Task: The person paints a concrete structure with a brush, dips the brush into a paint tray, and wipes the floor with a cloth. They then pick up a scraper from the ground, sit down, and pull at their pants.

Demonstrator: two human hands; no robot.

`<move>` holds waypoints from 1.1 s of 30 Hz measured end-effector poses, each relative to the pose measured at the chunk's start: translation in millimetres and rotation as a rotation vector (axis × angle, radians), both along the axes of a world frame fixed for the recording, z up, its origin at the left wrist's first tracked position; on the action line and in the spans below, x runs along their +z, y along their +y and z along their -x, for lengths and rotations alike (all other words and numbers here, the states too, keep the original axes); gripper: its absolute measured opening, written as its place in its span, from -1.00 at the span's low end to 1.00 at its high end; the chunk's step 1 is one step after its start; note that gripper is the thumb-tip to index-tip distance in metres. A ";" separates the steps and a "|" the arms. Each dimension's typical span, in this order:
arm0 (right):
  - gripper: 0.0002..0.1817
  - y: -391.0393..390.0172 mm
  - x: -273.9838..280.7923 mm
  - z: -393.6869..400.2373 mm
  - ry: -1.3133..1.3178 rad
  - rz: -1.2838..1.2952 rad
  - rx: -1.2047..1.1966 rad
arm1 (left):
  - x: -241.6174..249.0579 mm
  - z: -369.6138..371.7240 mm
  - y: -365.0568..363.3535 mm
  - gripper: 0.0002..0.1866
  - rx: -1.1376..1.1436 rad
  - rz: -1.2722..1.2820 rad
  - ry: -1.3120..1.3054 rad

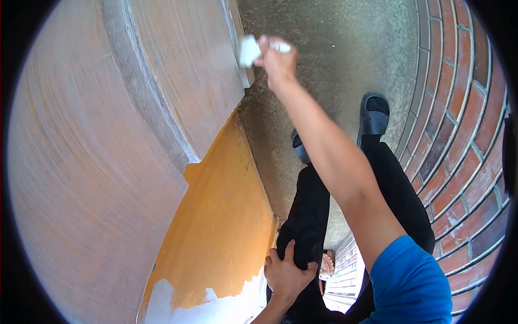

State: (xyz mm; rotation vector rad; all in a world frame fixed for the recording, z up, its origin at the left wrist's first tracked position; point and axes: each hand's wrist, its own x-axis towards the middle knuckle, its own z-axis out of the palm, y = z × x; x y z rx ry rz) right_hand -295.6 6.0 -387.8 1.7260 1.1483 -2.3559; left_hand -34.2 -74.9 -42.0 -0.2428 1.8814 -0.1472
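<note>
My right hand [278, 59] is closed round the pale handle of a paintbrush [249, 51], slightly blurred, whose wide white head meets or nearly meets the edge of a light wood trim [245, 75]. That trim borders a panelled surface [97, 178] streaked with thin whitish paint over brown. Below the panels is an orange-brown strip [216, 216], with solid white paint [189, 308] over its near end. My left hand [288, 272] rests on my black-trousered knee with fingers spread, holding nothing.
Grey concrete floor [324, 32] runs alongside the painted surface. A red brick wall [453, 135] stands close on the right. My feet are in dark slide sandals [374, 113]. Behind my leg, another person's foot [327, 264] shows.
</note>
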 end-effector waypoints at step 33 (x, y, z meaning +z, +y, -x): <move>-0.76 -23.4 -19.2 -101.2 0.176 -0.233 0.373 | 1.6 -1.2 11.9 -0.23 -0.023 0.031 -0.027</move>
